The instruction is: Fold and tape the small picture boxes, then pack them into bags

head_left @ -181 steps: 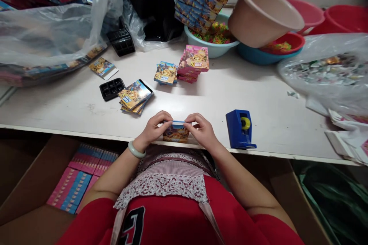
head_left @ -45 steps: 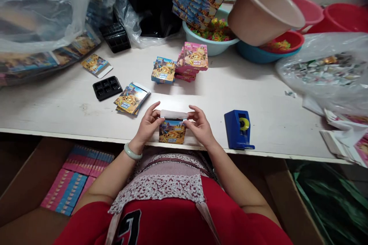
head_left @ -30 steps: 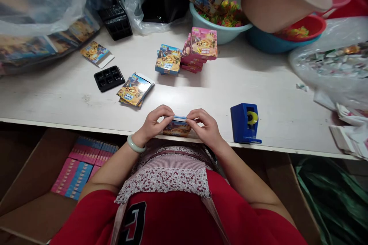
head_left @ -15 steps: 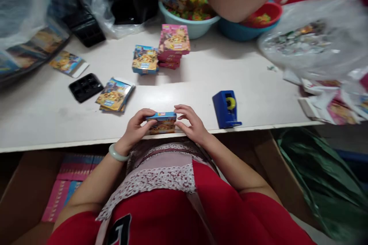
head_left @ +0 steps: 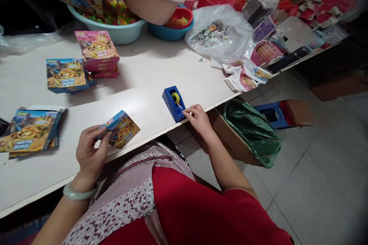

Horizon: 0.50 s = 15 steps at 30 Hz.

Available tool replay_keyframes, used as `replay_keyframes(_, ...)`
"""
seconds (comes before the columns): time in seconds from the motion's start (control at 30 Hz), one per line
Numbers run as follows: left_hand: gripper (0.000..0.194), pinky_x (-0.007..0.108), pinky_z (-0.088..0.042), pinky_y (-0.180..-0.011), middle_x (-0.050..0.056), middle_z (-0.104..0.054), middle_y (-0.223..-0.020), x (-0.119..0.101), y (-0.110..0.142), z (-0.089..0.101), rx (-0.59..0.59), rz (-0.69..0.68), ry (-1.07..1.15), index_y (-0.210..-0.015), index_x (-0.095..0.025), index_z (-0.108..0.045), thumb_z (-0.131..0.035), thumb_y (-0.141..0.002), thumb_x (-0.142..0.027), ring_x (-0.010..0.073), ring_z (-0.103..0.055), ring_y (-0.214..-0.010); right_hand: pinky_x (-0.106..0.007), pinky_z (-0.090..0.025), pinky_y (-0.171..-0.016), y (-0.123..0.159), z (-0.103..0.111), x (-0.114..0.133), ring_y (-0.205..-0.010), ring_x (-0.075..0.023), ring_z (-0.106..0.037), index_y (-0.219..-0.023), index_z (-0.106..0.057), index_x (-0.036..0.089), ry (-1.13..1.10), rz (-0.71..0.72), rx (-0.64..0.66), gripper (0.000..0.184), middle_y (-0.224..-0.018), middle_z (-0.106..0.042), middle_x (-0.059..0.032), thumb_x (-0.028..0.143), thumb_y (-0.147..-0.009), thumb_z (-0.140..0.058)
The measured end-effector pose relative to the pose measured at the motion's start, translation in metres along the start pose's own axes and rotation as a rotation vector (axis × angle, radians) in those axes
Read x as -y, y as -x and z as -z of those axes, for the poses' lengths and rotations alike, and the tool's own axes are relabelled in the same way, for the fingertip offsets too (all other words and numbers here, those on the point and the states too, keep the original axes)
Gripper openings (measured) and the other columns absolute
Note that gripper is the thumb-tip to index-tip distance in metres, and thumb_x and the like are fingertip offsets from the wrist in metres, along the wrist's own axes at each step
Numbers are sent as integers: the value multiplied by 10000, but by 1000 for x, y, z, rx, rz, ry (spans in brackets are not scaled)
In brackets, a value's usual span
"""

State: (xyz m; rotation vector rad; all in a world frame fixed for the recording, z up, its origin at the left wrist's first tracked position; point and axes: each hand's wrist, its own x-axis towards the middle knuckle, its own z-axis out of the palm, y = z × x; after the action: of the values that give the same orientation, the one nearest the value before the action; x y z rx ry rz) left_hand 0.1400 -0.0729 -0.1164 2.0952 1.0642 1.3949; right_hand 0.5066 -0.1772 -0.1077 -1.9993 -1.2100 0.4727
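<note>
My left hand (head_left: 91, 151) grips a small blue printed cardboard box (head_left: 124, 129) by one end, thumb on its printed face and fingers over the top. The box stands tilted at the table's front edge. To the right, a blue tape dispenser (head_left: 170, 103) with a yellow-cored roll sits near the same edge. My right hand (head_left: 198, 120) pinches thumb and forefinger together at its front lip, on the end of the clear tape; the tape itself hardly shows. Flat blue cartons (head_left: 34, 130) lie in a pile left of my left hand.
Blue boxes (head_left: 66, 74) and a stack of pink boxes (head_left: 99, 51) stand behind. Basins, including a light blue one (head_left: 120, 32), line the back. A clear plastic bag (head_left: 230, 38) of small pieces lies right of them. Below the edge is a carton with a green liner (head_left: 247, 130).
My right hand has left the box and moved right to the tape dispenser. My left hand keeps the box, now turned at an angle. The view has swung to the right.
</note>
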Motion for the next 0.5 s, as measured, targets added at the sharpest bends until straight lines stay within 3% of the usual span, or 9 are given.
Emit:
replay_keyframes(0.13,345,424,-552,-656,47,-687,-1051,-3,1,-1,-2,8,-19,-1158,-341,-676,-730,-859,-177,259,-669,-927,-313,-568,-647,11,-10,-4,-760,-155,-603,-809,-703,208,-441,-160,-87,318,-991,-601,-45,525,-820,-672)
replay_keyframes(0.2,357,434,-559,-678,42,-690,-1068,-3,1,-1,9,13,-33,-1170,-353,-670,-724,-863,-178,257,-671,-941,-322,-573,-683,17,-12,-6,-814,-175,-614,-770,-682,206,-390,-125,-110,299,-964,-589,-50,501,-816,-674)
replay_keyframes(0.3,348,408,-556,-654,21,-694,-1046,1,2,0,-3,-22,-44,-1150,-355,-677,-737,-849,-191,238,-677,-914,-331,-556,-746,22,-11,-11,-855,-198,-613,-726,-656,213,-127,-20,-127,241,-876,-595,-57,419,-848,-633)
replay_keyframes(0.4,352,412,-559,-636,0,-698,-1026,6,3,-3,-14,-45,-50,-1140,-375,-676,-747,-837,-212,236,-677,-884,-357,-544,-806,27,-8,-12,-831,-205,-626,-686,-628,214,40,-32,-60,227,-831,-635,-66,351,-865,-605)
replay_keyframes(0.5,323,433,-580,-667,5,-693,-1028,5,4,-7,-8,-57,-51,-1117,-354,-663,-745,-835,-220,245,-676,-896,-341,-554,-723,36,-15,7,-717,-189,-645,-725,-673,204,-146,-91,123,238,-767,-684,-55,383,-872,-619)
